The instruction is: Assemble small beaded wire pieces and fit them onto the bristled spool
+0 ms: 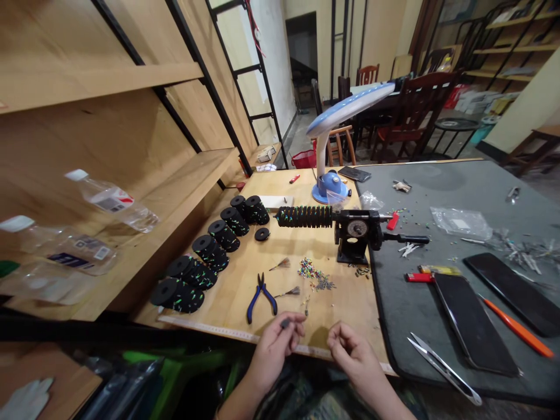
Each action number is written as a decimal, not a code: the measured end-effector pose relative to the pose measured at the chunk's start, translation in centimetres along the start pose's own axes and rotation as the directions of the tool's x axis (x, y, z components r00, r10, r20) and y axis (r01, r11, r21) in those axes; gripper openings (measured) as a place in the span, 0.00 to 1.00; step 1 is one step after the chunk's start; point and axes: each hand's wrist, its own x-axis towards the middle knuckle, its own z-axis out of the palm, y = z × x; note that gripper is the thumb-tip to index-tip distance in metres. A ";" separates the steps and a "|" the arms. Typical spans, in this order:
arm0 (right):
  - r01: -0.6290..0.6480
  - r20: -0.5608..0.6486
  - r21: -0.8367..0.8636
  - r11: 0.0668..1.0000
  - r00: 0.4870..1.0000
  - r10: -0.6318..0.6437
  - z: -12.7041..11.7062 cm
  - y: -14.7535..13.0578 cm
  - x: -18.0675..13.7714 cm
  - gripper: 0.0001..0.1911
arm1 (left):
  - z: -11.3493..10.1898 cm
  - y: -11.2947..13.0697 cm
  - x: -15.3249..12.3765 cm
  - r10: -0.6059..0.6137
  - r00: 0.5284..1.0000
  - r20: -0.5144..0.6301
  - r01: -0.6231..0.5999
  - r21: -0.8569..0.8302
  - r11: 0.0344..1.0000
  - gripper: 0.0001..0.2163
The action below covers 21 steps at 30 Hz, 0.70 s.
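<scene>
My left hand (280, 337) is at the front edge of the wooden table, a small dark grey piece (285, 322) pinched between thumb and fingers. A short gap to its right, my right hand (350, 348) has its thumb and fingertips pressed together; anything between them is too small to see. Just beyond the left hand lie blue-handled pliers (261, 296), jaws pointing away, and two small bundles of thin wire-like strands (291, 291). Colourful beads (308, 268) and small grey metal pieces (324, 283) form a loose pile ahead of both hands.
A hand-cranked winder (353, 230) carries a row of black discs (305, 216). Stacks of black discs (184, 296) line the left side beside a shelf with bottles (116, 201). A blue lamp (330, 186) stands behind. On the grey mat lie phones (475, 324), snips (444, 367) and lighters (420, 277).
</scene>
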 end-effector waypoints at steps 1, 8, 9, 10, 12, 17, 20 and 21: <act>0.012 0.000 -0.013 1.000 1.000 -0.012 0.0 0.0 0.0 0.11 | 0.1 -0.2 -0.3 -0.013 0.999 0.034 0.012 0.017 1.000 0.17; 0.127 0.033 -0.216 0.968 0.992 -0.123 0.2 0.2 -0.6 0.10 | 2.0 -0.5 -1.1 -0.071 0.996 0.054 0.066 0.092 0.994 0.15; 0.138 0.042 -0.243 0.960 0.990 -0.132 0.2 0.3 -0.6 0.10 | 2.1 -0.5 -1.0 -0.066 0.997 0.037 0.062 0.096 0.993 0.14; 0.149 0.049 -0.266 0.952 0.989 -0.141 0.2 0.4 -0.6 0.11 | 2.2 -0.5 -0.8 -0.054 0.998 0.019 0.052 0.102 0.993 0.14; 0.165 0.052 -0.302 0.939 0.986 -0.156 0.2 0.5 -0.7 0.11 | 2.2 -0.3 -0.5 -0.013 1.000 -0.011 0.015 0.127 0.992 0.12; 0.158 0.058 -0.349 0.924 0.987 -0.147 -0.2 0.0 -0.6 0.10 | 1.8 0.7 -0.2 0.081 0.996 -0.027 -0.072 0.251 0.965 0.10; 0.183 0.074 -0.277 0.943 0.983 -0.169 -0.4 -1.2 -0.5 0.08 | 1.9 1.1 -0.6 0.117 0.993 -0.005 -0.109 0.327 0.939 0.09; 0.196 0.076 -0.226 0.954 0.980 -0.183 -0.3 -1.6 -0.5 0.13 | 2.0 1.1 -0.8 0.129 0.992 0.006 -0.123 0.348 0.930 0.09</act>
